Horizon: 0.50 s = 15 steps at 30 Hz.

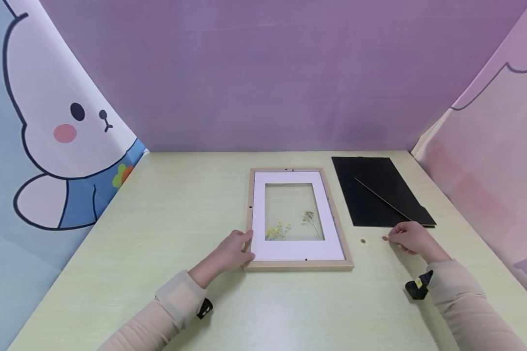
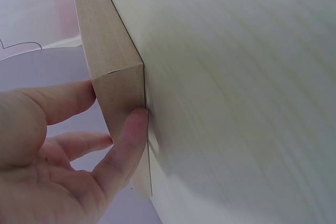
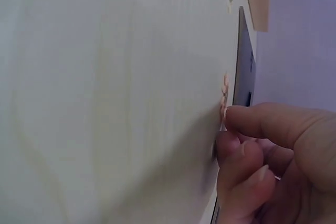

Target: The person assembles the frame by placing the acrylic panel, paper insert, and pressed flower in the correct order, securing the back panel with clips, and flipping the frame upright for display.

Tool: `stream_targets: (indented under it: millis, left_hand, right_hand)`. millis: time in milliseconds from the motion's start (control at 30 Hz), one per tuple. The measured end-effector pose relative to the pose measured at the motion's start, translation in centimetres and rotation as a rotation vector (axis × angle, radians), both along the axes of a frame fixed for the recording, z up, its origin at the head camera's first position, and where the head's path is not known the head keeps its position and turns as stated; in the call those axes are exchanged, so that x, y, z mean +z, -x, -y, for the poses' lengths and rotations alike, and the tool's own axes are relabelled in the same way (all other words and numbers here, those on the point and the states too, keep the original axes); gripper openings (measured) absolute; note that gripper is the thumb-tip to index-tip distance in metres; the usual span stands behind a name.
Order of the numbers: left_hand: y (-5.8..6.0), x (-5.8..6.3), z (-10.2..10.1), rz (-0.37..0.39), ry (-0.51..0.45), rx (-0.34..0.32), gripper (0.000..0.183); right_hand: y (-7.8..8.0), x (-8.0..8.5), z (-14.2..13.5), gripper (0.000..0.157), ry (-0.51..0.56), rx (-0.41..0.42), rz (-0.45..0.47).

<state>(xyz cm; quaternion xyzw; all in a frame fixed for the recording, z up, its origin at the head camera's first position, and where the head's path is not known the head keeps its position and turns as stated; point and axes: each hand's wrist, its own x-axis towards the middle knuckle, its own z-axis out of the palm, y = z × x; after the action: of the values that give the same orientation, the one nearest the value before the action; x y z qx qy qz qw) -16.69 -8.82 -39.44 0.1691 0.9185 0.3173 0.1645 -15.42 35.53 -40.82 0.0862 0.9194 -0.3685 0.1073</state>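
Note:
A light wooden picture frame (image 1: 298, 266) with a white mat (image 1: 296, 250) lies flat on the table. Within the mat's window are a sprig of yellow dried flowers (image 1: 277, 231) and a brownish dried flower stem (image 1: 310, 220). At the frame's lower left corner my left hand (image 1: 228, 251) grips the edge; its fingers touch the wood's side in the left wrist view. To the right of the frame, my right hand (image 1: 415, 240) pinches a small orange-brown dried flower (image 3: 224, 95) at the tabletop. A second small dried flower (image 1: 363, 241), pale with green, lies left of it.
A black backing board (image 1: 364, 207) with a thin raised flap edge lies behind my right hand. Purple fabric (image 1: 272, 78) stands behind the table (image 1: 193, 204), and printed panels close in both sides. Wrist cameras sit under both cuffs.

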Motion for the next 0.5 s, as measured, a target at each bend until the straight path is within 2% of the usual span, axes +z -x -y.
stream_targets:
  millis: [233, 500]
  left_hand:
    - [-0.01, -0.01, -0.03, 0.003, -0.011, -0.005, 0.062]
    - [-0.04, 0.05, -0.01, -0.001, -0.007, -0.005, 0.062]
  right_hand:
    - [0.31, -0.29, -0.04, 0.01, -0.066, -0.011, 0.013]
    - [0.22, -0.25, -0.01, 0.011, -0.044, -0.01, 0.017]
